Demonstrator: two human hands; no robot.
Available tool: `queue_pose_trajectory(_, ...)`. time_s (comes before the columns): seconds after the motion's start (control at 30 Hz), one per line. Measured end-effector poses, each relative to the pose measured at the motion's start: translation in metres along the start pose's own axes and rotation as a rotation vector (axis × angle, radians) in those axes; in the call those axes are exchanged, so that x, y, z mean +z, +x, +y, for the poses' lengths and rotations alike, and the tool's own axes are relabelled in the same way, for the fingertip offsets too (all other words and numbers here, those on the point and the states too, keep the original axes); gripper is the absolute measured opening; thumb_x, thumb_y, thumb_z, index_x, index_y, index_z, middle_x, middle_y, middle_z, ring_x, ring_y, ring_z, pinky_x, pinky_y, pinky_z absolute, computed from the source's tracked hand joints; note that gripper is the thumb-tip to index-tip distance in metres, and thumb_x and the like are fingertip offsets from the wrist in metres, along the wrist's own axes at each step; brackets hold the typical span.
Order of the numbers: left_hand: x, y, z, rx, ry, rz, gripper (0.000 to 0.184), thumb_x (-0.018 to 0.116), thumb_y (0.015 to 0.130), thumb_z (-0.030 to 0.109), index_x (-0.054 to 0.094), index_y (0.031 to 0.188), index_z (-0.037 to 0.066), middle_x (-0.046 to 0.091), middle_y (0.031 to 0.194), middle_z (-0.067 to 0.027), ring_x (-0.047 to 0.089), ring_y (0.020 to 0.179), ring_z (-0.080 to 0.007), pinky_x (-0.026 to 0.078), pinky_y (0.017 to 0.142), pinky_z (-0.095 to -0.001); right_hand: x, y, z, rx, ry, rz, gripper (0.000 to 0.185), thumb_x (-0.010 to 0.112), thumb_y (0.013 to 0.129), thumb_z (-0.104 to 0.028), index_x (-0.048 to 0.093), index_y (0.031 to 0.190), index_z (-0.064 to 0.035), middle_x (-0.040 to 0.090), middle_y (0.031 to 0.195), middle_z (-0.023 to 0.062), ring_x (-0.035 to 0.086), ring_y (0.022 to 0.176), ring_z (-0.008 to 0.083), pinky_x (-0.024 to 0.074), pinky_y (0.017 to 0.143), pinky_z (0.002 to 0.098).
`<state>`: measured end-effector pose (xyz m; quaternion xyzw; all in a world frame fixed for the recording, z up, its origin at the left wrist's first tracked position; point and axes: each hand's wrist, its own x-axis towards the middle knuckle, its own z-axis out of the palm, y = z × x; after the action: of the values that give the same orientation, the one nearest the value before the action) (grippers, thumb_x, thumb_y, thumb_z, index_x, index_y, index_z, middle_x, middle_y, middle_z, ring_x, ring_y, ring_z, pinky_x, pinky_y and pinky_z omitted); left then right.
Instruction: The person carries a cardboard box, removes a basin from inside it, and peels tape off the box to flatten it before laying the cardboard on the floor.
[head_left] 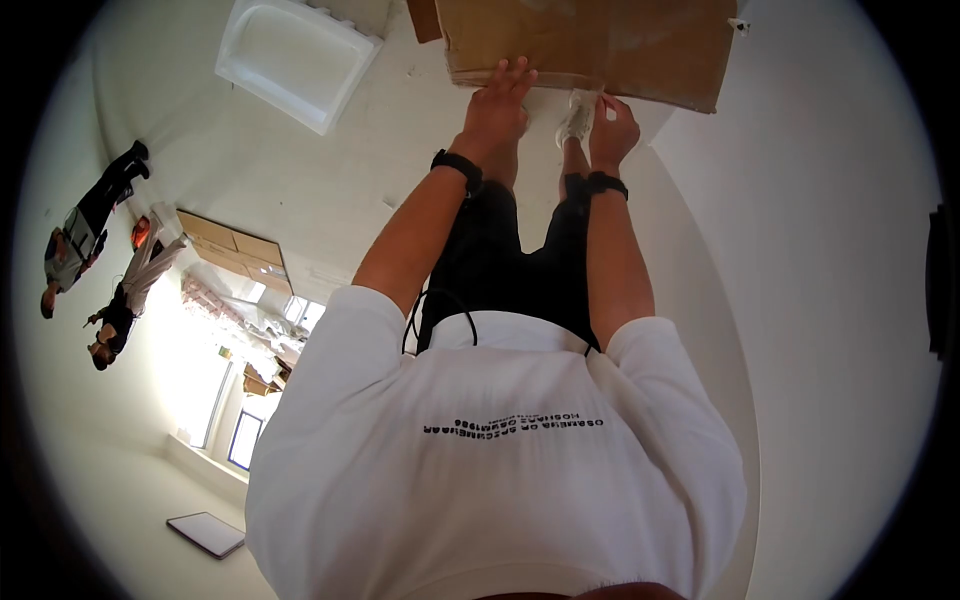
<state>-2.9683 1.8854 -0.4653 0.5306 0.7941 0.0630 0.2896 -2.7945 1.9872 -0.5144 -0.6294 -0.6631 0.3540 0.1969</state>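
- Head view, upper middle: left hand (495, 112) with fingers slightly spread, tips laid on the lower edge of the brown cardboard (570, 40).
- Farther right: right hand (614, 132) half curled, tips at the same edge; unclear whether pinching or merely touching.
- Cardboard at top of frame, cut off above; visible long axis left to right, dipping slightly rightward.
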Motion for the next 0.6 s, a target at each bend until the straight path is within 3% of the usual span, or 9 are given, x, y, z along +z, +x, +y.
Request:
queue_pose_trajectory(0.23, 0.017, -0.012, 0.031, 0.015, -0.005, 0.009, 0.069, 0.053, 0.074, 0.004, 0.044, 0.142, 0.015, 0.034, 0.153, -0.0079, 0.03, 0.142, -0.0318, 0.051, 0.096, -0.0412, -0.023, -0.009, 0.027, -0.077, -0.063, 0.03, 0.014, 0.068, 0.08, -0.015, 0.069, 0.087, -0.0023, 0.07, 0.084, 0.0103, 0.067, 0.077, 0.0295, 0.0522, 0.074, 0.0379)
queue_pose_trajectory(0.5, 0.05, -0.032, 0.07, 0.019, 0.017, -0.027, 0.07, 0.054, 0.074, 0.002, 0.043, 0.142, 0.015, 0.034, 0.153, -0.0077, 0.03, 0.142, -0.0304, 0.052, 0.093, -0.0409, -0.05, -0.028, 0.069, 0.118, 0.002, -0.043, 0.015, 0.067, 0.08, -0.016, 0.067, 0.086, -0.0022, 0.07, 0.083, 0.0107, 0.067, 0.079, 0.0289, 0.0513, 0.076, 0.0389)
queue_pose_trajectory(0.53, 0.015, -0.018, 0.037, 0.011, 0.019, -0.027, 0.07, 0.054, 0.074, 0.002, 0.043, 0.142, 0.015, 0.034, 0.153, -0.0077, 0.03, 0.142, -0.0303, 0.052, 0.093, -0.0408, -0.026, -0.016, 0.028, 0.11, -0.011, -0.063, 0.014, 0.067, 0.08, -0.015, 0.067, 0.085, -0.0023, 0.07, 0.083, 0.0108, 0.067, 0.079, 0.0288, 0.0513, 0.076, 0.0389)
queue_pose_trajectory(0.6, 0.012, -0.02, 0.032, 0.017, 0.009, -0.025, 0.07, 0.054, 0.074, 0.002, 0.043, 0.142, 0.015, 0.034, 0.153, -0.0081, 0.031, 0.141, -0.0309, 0.053, 0.092, -0.0406, -0.025, -0.019, 0.025, 0.083, 0.037, -0.041, 0.014, 0.068, 0.08, -0.015, 0.068, 0.085, -0.0026, 0.07, 0.084, 0.0108, 0.067, 0.079, 0.0284, 0.0515, 0.076, 0.0386)
